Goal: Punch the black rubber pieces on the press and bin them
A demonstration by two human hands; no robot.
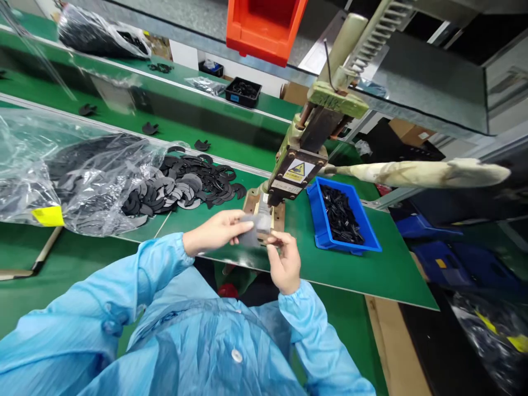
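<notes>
Fingers of the left hand (pixel 214 232) and right hand (pixel 284 264) pinch 1 thin grey piece (pixel 253 231) between them, each grip closed on an edge, just in front of the hand press (pixel 299 159). Holding it by the rims, flat and level, seems wise; black parts (pixel 185 187) lie heaped on the green tabletop (pixel 371 275), a blue bin (pixel 344 217) beside.

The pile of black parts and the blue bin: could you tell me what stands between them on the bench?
In the head view, the hand press stands between the pile of black parts and the blue bin.
</notes>
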